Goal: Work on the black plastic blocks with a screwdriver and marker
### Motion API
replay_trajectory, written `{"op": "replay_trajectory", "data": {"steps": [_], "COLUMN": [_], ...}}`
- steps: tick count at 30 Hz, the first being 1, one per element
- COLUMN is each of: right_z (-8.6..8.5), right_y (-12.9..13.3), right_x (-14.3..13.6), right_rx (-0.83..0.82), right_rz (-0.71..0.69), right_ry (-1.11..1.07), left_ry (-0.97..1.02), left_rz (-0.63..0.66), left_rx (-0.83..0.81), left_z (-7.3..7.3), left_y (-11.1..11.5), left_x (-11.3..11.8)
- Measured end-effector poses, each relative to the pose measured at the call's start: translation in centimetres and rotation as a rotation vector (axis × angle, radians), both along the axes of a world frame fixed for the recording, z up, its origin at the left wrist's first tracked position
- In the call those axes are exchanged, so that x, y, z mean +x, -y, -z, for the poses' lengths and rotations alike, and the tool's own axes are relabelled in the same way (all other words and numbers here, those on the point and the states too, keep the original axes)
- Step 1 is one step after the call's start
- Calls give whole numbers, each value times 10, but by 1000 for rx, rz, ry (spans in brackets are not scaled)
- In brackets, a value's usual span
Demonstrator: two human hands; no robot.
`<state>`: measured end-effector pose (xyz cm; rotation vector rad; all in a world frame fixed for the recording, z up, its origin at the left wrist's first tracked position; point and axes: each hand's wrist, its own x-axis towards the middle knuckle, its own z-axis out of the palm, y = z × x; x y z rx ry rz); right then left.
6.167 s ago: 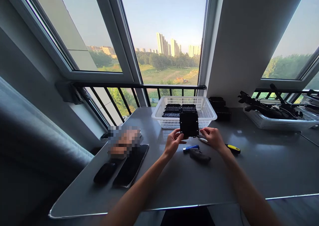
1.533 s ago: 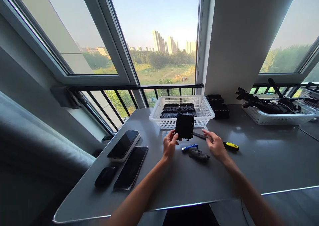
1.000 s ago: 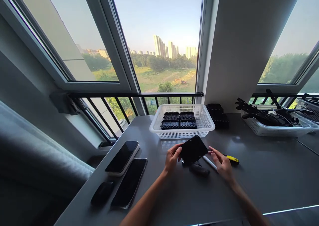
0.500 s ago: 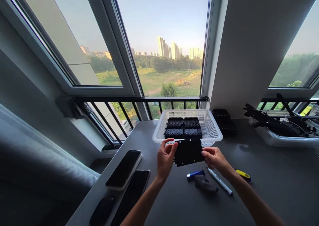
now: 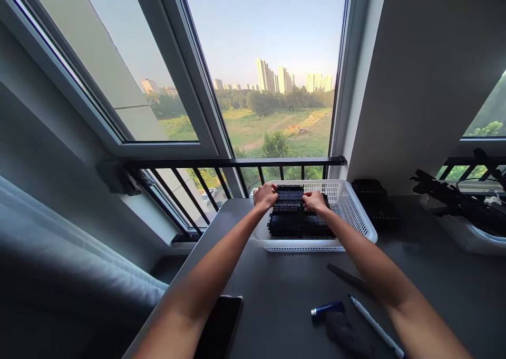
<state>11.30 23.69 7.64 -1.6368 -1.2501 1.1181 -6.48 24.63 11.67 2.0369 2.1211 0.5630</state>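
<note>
Both hands are over the white plastic basket [image 5: 276, 247], which stands at the far side of the desk below the window. My left hand [image 5: 265, 196] pinches the left edge of a black plastic panel [image 5: 290, 194], its fingers closed. At the panel's right side, my right hand [image 5: 314, 201] is also closed, with the fingertips on that edge. Several other black panels [image 5: 298, 225] lie in the basket in front of and under the held one. Whether the held panel rests on those beneath cannot be made out.
More black parts [image 5: 375, 209] are stacked right of the basket. Farther right, another white basket [image 5: 454, 230] holds dark tangled pieces. Nearer lie a marker [image 5: 375, 324], a blue object with a silver end [image 5: 327, 310], a dark lump [image 5: 348, 335], a dark strip [image 5: 350, 277] and a phone [image 5: 223, 322].
Both hands have moved forward from above the desk into the basket, carrying the black panel. The view has shifted, and the left arm now covers part of the phones.
</note>
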Motion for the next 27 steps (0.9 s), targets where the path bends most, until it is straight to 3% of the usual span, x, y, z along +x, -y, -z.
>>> {"op": "replay_trajectory", "data": {"steps": [4,9,12,16,19,21,27], "right_z": [11,13,8,-9,-22,-28,-40], "right_y": [-22,-31,-27,-6,32,72,236], "right_x": [-10,-21,-23,-13,4,17,60], "right_rx": [-109,-136,-107,18,180,265,558], "right_rz": [-37,-60,-65,-78,-109,-139,-190], "right_ry": [149,273,300,298,269,251,71], "left_ry": [-171,-311,-357,-373,-357,-331,23], "left_rz": [22,75,112,141,168,185,96], "left_rx": [-49,-45,-16,47,104,139,247], "left_z": [19,32,29,15,4,2,23], "left_y": [-23,-27,-22,-3,32,68,214], "left_x": [7,16,16,8,-4,-15,-64]}}
